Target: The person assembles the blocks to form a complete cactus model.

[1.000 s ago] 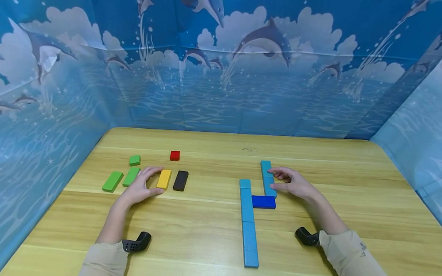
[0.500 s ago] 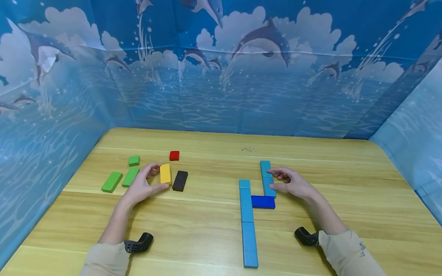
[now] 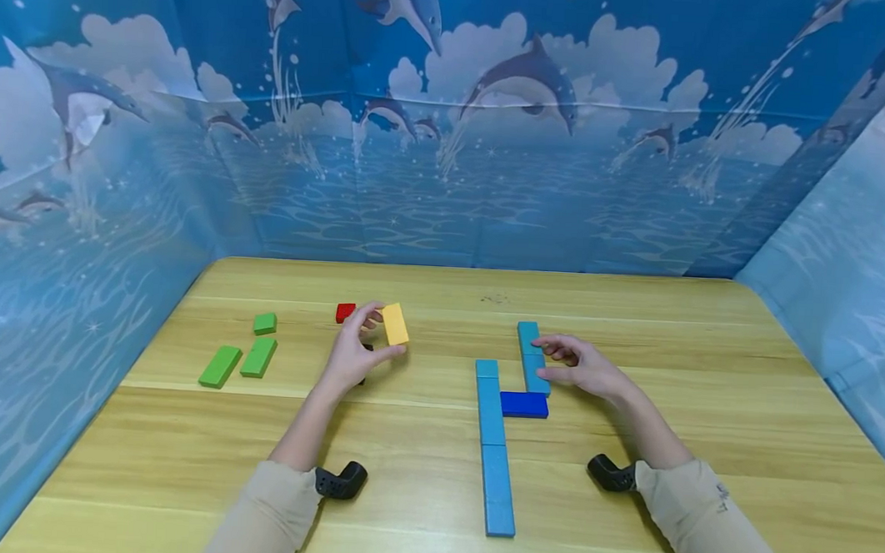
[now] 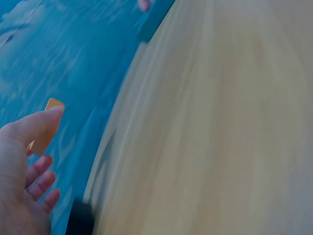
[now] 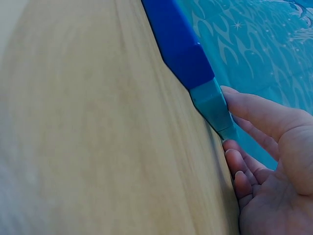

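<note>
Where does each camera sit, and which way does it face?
Head: worn on the head, looks forward and down at the table; sleeves, left hand and right hand show.
Left wrist: worn there, faces the held yellow block; the left hand shows.
Right wrist: worn there, faces the dark blue block; the right hand shows.
Head and right wrist views share the dark blue block.

The table (image 3: pixel 417 476) holds green blocks (image 3: pixel 259 357), light blue blocks (image 3: pixel 491 413) — and a red block (image 3: pixel 345 312), black block (image 3: pixel 368 348) and dark blue block (image 3: pixel 523 404).
</note>
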Demonstrator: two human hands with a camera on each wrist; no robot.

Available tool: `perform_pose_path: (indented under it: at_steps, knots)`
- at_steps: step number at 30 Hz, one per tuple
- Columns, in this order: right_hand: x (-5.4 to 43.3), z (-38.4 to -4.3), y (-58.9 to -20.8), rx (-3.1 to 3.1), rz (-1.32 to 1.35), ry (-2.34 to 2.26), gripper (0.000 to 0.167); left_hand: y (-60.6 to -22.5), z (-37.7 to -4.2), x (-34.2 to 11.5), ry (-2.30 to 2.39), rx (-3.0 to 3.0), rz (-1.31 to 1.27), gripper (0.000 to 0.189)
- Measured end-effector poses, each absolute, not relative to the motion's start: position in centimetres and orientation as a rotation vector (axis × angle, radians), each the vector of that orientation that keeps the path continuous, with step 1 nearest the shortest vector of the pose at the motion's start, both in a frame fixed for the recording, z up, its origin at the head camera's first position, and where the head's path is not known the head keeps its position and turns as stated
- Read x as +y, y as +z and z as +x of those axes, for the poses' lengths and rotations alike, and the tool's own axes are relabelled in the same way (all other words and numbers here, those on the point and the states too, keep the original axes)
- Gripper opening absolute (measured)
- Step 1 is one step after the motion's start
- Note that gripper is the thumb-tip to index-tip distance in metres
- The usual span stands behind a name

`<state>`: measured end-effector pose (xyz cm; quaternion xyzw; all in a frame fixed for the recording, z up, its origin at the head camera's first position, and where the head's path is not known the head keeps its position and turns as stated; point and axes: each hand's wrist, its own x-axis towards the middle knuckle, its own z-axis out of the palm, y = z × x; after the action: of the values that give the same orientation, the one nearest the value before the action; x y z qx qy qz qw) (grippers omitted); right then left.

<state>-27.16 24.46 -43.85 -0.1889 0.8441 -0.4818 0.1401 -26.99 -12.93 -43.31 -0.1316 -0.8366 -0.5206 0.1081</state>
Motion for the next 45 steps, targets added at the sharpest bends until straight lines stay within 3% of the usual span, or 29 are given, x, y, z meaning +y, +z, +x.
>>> perform_pose_path:
  at_steps: [18,45]
  knots:
    - [24.2,-27.2,-44.1,2.442,-0.602,-1.412,0.048,-45.0,-30.0,-4.9,-1.543,-2.619,-0.521,0.067]
    - [24.5,-27.0,-44.2,2.458,-0.587,-1.409,0.049,-45.1,-30.8,-2.5,-1.156,-2.882,-0.618,0.067]
